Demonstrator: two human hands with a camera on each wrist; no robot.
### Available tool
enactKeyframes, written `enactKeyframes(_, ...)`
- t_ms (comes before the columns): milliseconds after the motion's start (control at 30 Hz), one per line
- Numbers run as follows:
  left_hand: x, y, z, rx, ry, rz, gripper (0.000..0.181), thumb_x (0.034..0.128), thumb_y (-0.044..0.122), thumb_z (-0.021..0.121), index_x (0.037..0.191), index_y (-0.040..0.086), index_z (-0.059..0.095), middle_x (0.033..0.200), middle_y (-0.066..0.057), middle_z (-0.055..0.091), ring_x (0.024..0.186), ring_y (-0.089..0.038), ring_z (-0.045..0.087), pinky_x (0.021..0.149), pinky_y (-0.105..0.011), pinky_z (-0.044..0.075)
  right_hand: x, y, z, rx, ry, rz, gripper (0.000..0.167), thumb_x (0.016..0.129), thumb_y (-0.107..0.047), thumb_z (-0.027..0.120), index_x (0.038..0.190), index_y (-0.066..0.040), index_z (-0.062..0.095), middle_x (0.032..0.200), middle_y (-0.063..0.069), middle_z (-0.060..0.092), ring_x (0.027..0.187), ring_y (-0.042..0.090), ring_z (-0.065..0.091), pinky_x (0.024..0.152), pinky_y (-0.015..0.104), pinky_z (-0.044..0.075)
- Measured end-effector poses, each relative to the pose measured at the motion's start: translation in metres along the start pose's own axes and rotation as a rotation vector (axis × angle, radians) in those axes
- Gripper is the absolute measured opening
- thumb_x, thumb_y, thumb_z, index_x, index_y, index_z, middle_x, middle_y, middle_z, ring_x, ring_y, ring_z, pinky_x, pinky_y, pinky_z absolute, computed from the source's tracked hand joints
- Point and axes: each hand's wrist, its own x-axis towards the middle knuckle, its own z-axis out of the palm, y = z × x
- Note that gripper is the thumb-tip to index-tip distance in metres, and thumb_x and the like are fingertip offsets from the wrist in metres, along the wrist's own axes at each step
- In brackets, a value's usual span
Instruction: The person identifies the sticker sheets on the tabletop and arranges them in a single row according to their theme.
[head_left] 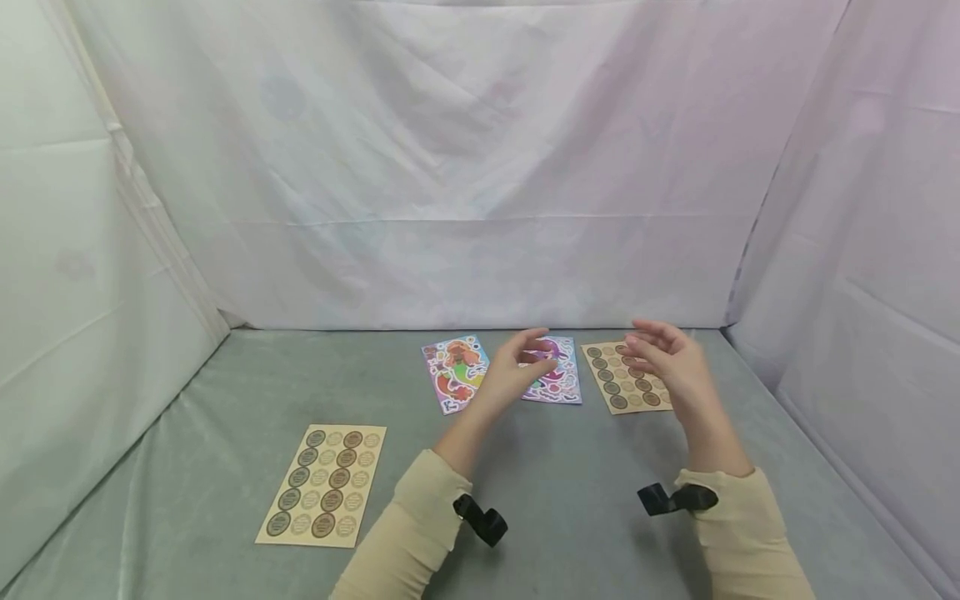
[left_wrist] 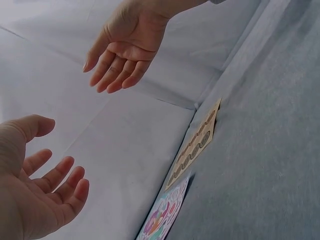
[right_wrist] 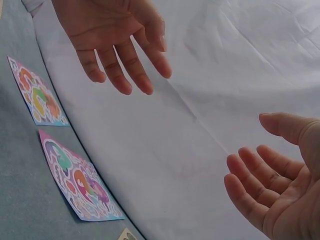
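Note:
Both hands are raised above the table, palms facing each other, fingers loosely bent and holding nothing. In the head view the left hand (head_left: 512, 372) partly covers a purple-pink sticker sheet (head_left: 564, 377); a colourful sheet with orange and green figures (head_left: 457, 379) lies just left of it. My right hand (head_left: 673, 364) overlaps a tan sheet of round stickers (head_left: 617, 387) at the back right. Another tan sheet (head_left: 313, 500) lies apart at the front left. The right wrist view shows the left hand (right_wrist: 112, 42) and right hand (right_wrist: 280, 182) with a gap between them.
A grey-green cloth covers the table (head_left: 570, 517). White curtains (head_left: 480, 167) hang behind it and along both sides. Black straps (head_left: 482, 520) are on both sleeves near the wrists.

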Motion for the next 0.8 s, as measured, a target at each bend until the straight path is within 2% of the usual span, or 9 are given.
enactKeyframes(200, 0.006, 0.000, 0.012, -0.006, 0.026, -0.021, 0.049, 0.0871, 0.014, 0.069, 0.134, 0.014, 0.055, 0.112, -0.003, 0.064, 0.101, -0.021, 0.059, 0.080, -0.030, 0.052, 0.002, 0.004, -0.011, -0.024, 0.046, -0.017, 0.029, 0.090, -0.016, 0.068, 0.117, -0.013, 0.057, 0.095, -0.007, 0.066, 0.084, 0.007, 0.065, 0.074, 0.022, 0.054)
enactKeyframes(400, 0.010, -0.004, 0.025, 0.001, 0.036, -0.040, 0.047, 0.0876, 0.015, 0.069, 0.133, 0.015, 0.056, 0.115, -0.007, 0.064, 0.098, -0.017, 0.060, 0.077, -0.028, 0.053, 0.003, 0.005, -0.020, 0.019, 0.083, -0.019, 0.024, 0.090, -0.012, 0.068, 0.111, -0.018, 0.058, 0.094, -0.006, 0.066, 0.082, 0.006, 0.065, 0.074, 0.021, 0.053)
enactKeyframes(633, 0.012, -0.011, 0.039, -0.037, 0.049, -0.043, 0.048, 0.0861, 0.013, 0.070, 0.132, 0.010, 0.057, 0.113, -0.006, 0.064, 0.093, -0.014, 0.061, 0.076, -0.026, 0.052, 0.004, 0.008, -0.029, -0.001, 0.132, 0.000, 0.026, 0.088, -0.017, 0.070, 0.111, -0.020, 0.057, 0.095, -0.007, 0.065, 0.081, 0.004, 0.064, 0.072, 0.018, 0.052)
enactKeyframes(733, 0.013, -0.013, 0.043, -0.068, 0.057, -0.056, 0.047, 0.0854, 0.012, 0.070, 0.131, 0.009, 0.057, 0.111, -0.006, 0.065, 0.090, -0.013, 0.061, 0.076, -0.025, 0.051, 0.005, 0.009, -0.031, -0.011, 0.144, 0.001, 0.027, 0.089, -0.017, 0.070, 0.112, -0.020, 0.057, 0.095, -0.008, 0.065, 0.081, 0.004, 0.064, 0.072, 0.017, 0.052)
enactKeyframes(800, 0.013, -0.014, 0.046, -0.086, 0.060, -0.062, 0.047, 0.0851, 0.011, 0.070, 0.130, 0.009, 0.057, 0.112, -0.007, 0.065, 0.090, -0.014, 0.062, 0.076, -0.025, 0.051, 0.006, 0.012, -0.033, -0.011, 0.154, -0.008, 0.029, 0.089, -0.017, 0.070, 0.115, -0.016, 0.058, 0.095, -0.007, 0.065, 0.082, 0.004, 0.064, 0.072, 0.018, 0.053)
